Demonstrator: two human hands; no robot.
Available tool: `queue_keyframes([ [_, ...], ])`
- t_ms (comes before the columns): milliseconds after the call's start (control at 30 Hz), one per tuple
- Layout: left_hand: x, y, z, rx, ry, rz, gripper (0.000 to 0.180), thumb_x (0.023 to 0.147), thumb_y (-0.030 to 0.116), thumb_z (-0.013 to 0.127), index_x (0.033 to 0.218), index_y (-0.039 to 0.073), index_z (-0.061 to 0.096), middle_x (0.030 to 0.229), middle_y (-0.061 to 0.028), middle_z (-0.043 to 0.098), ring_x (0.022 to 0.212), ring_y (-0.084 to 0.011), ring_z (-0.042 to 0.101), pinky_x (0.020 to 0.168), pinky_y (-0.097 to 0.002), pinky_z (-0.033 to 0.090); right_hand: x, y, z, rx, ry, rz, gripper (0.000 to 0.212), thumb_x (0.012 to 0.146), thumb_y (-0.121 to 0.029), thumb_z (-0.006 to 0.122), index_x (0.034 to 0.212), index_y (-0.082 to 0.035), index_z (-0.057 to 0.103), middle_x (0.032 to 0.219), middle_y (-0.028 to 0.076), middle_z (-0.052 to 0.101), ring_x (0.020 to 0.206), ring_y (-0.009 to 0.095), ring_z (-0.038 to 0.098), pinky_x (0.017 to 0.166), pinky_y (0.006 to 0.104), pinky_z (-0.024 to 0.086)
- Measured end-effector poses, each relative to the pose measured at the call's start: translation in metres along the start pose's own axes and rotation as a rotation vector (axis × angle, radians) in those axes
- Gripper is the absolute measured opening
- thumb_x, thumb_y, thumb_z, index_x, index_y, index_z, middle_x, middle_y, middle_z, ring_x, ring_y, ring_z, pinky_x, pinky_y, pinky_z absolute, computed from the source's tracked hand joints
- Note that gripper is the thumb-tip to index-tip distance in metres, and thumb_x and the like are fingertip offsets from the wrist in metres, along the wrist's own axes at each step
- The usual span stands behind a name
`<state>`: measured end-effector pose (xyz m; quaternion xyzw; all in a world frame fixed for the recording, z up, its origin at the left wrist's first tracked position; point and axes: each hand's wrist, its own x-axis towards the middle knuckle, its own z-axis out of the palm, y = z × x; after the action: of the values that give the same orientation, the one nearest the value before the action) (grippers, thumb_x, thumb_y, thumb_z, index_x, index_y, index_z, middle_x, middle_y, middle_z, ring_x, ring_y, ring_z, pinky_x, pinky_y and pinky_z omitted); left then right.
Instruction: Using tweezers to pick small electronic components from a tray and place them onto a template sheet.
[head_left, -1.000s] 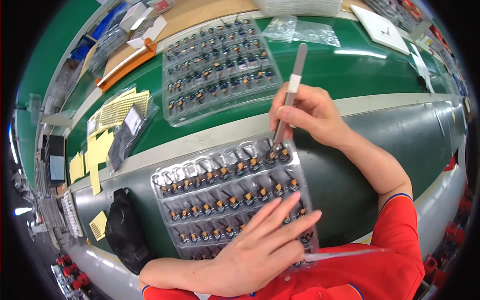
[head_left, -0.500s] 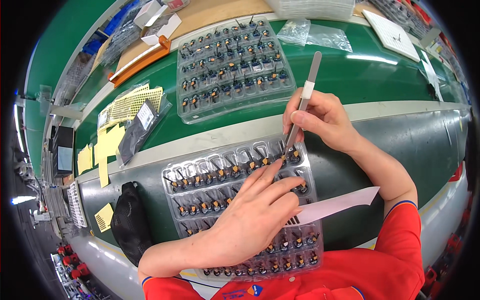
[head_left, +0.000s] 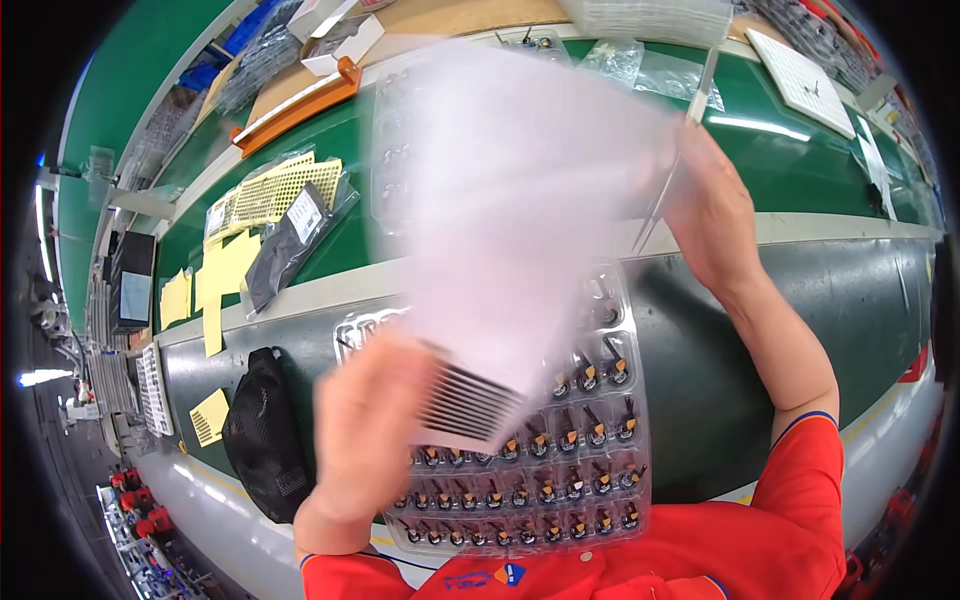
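A white backing sheet [head_left: 510, 200], blurred by motion, is raised over the near tray. Black strips [head_left: 465, 405] stand in a row at its lower end. My left hand [head_left: 370, 430], also blurred, is closed on the sheet's edge beside these strips. In my closed right hand [head_left: 715, 205] are metal tweezers [head_left: 658, 205], their tips pointing down and left. The sheet's right corner meets this hand; whether the fingers pinch it too I cannot tell. Below lies a clear plastic tray [head_left: 640, 470] with rows of small dark parts with tan pieces; the sheet hides its upper middle.
Behind the sheet, a second clear tray [head_left: 388, 130] is mostly hidden. To the left lie yellow sheets [head_left: 225, 270], a bagged dark item [head_left: 290, 250] and a black mesh pouch [head_left: 265, 440]. An orange-edged bar [head_left: 300, 110], clear bags [head_left: 665, 78] and a white perforated board [head_left: 800, 85] sit farther back.
The white sheet has swung up from under my left hand and covers much of the middle. My left hand moved left; my right hand, with the tweezers, moved right and slightly up, off the tray.
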<state>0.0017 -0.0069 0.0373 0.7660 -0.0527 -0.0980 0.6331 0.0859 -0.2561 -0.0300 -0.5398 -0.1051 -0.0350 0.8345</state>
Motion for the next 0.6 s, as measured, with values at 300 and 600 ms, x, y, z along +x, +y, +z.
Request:
queue_keyframes([
  [300, -0.002, -0.034, -0.017, -0.595, 0.265, -0.062, 0.027, 0.096, 0.022, 0.037, 0.101, 0.0, 0.05, 0.074, -0.014, 0.062, 0.057, -0.019, 0.061, 0.047, -0.0271, 0.05, -0.004, -0.033, 0.003, -0.175, -0.259, 0.221, 0.025, 0.095, -0.023, 0.036, 0.086, -0.004, 0.048, 0.069, 0.001, 0.042, 0.063, 0.009, 0.041, 0.064, 0.0219, 0.034],
  [600, 0.005, -0.049, -0.012, -0.519, 0.366, -0.118, 0.027, 0.096, 0.022, 0.038, 0.104, 0.0, 0.05, 0.075, -0.012, 0.062, 0.059, -0.0172, 0.063, 0.046, -0.0289, 0.054, -0.002, -0.028, 0.019, -0.466, -0.337, 0.009, 0.028, 0.094, -0.022, 0.037, 0.084, -0.001, 0.053, 0.084, 0.003, 0.042, 0.068, 0.009, 0.041, 0.065, 0.0217, 0.034],
])
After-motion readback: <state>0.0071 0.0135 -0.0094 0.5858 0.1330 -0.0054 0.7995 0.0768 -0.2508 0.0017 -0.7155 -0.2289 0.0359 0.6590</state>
